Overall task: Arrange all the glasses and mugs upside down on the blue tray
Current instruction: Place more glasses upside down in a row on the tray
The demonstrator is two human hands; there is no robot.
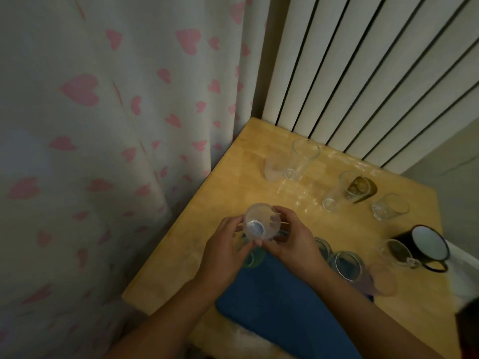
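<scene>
Both hands hold one clear glass (258,222) above the far left corner of the blue tray (280,301), its mouth turned toward me. My left hand (224,252) grips it from the left and my right hand (287,240) from the right. Glasses stand on the tray's far edge: one under my hands (252,259) and two more (347,265) to the right. Elsewhere on the wooden table (233,177) are a tall glass (302,159), a frosted cup (272,169), a small glass (334,195), a dark green glass (361,189), a tumbler (390,207), a glass mug (398,252) and a dark enamel mug (427,246).
A pale pinkish cup (382,279) stands at the tray's right end. A curtain with pink hearts (103,151) hangs left of the table and a ribbed white wall panel (363,73) stands behind it. White cloth (464,275) lies at the table's right edge.
</scene>
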